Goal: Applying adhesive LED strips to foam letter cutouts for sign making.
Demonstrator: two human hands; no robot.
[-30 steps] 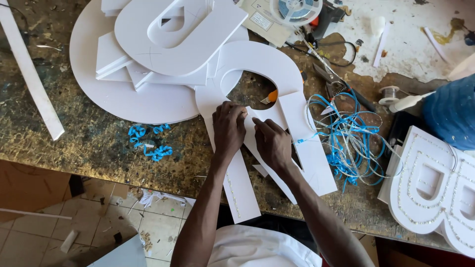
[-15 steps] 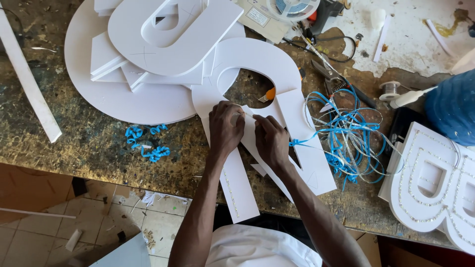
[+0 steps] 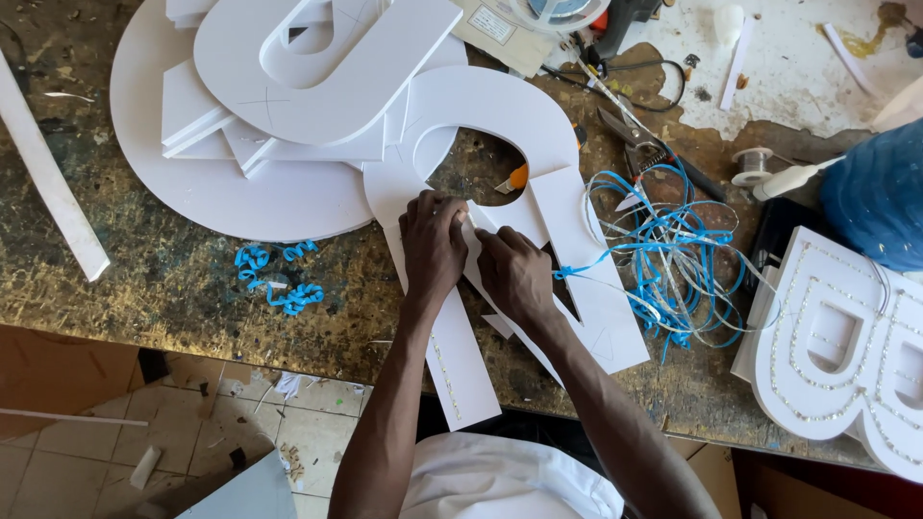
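Both hands have barely shifted; I see my left hand (image 3: 433, 240) and right hand (image 3: 514, 274) pinching a thin strip (image 3: 469, 219) on the white arch letter (image 3: 500, 115), mid-bench (image 3: 144, 279), blue tape tangle (image 3: 673, 259) just right.

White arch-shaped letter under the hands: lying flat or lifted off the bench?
Flat. The white arch-shaped letter lies face-up on the bench, both legs resting on it; the left hand and right hand press down between the legs.
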